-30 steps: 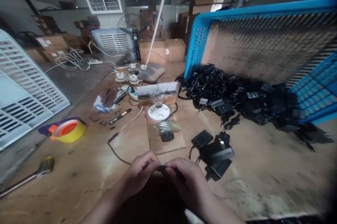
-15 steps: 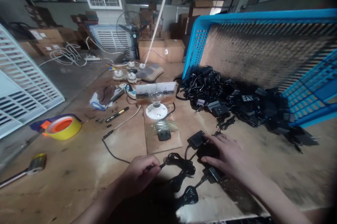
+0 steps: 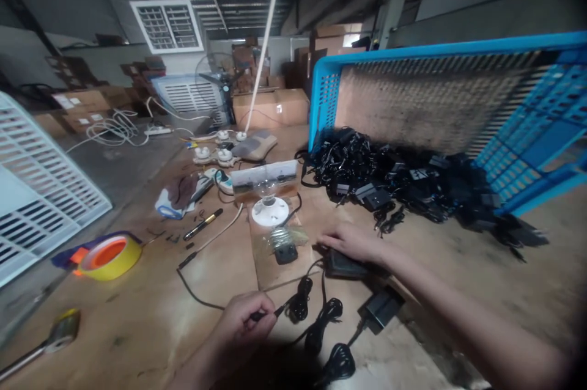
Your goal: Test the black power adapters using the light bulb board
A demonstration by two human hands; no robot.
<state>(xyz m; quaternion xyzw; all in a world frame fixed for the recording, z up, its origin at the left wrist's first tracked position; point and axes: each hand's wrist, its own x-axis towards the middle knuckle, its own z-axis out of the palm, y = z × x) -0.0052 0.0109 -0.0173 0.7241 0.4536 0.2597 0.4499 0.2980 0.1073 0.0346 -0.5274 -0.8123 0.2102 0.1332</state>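
Head camera shows your left hand low on the wooden table. Your fingers are pressed together, pinching the thin tip of a black cord. Black cord loops lie just beside that tip, and more loops and a black plug sit near the front of the table.

Your right hand lies on a flat black power box. Those fingers sit close together on top of it, not pinching. A second black power box sits near your right arm.

Past your hands, a white lamp base stands on a wood board, with a small plastic bag beside it. A big pile of black power boxes lies by a blue crate.
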